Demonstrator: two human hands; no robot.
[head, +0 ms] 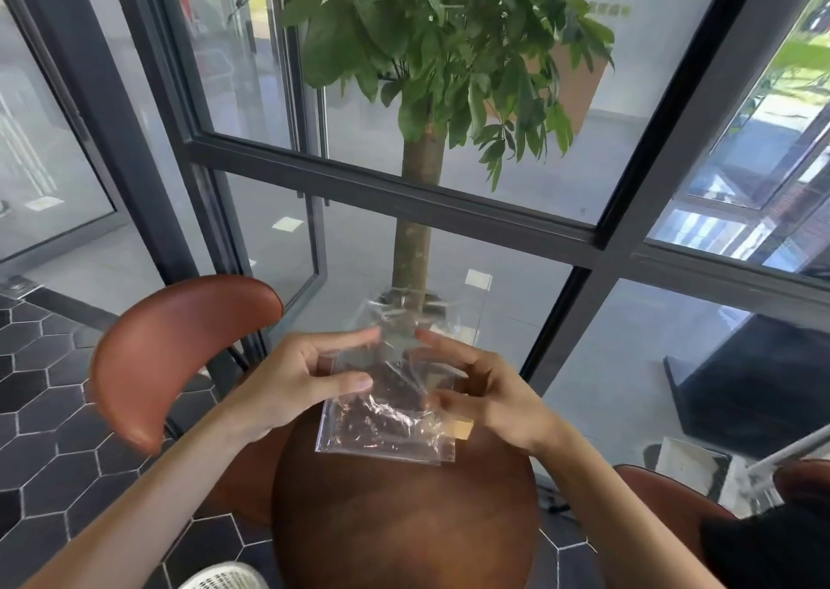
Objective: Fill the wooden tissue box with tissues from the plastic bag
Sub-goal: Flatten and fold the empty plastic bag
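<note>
The plastic bag (386, 413) is lying at the table's (404, 534) twelve o'clock edge. The left hand (296, 377) is sitting at the bag's nine o'clock, the right hand (485, 391) at its three o'clock. A chair (170, 355) is standing at ten o'clock from the table. The potted tree (417, 184) is rising at twelve o'clock, behind the bag, before the glass wall (516, 211).

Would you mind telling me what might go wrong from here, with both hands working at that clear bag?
The clear plastic bag is pinched in the air by the left hand and right hand over the small round wooden table, so it could slip off onto the tiled floor. No tissues or wooden tissue box are clearly visible, so the bag may already be empty.
</note>
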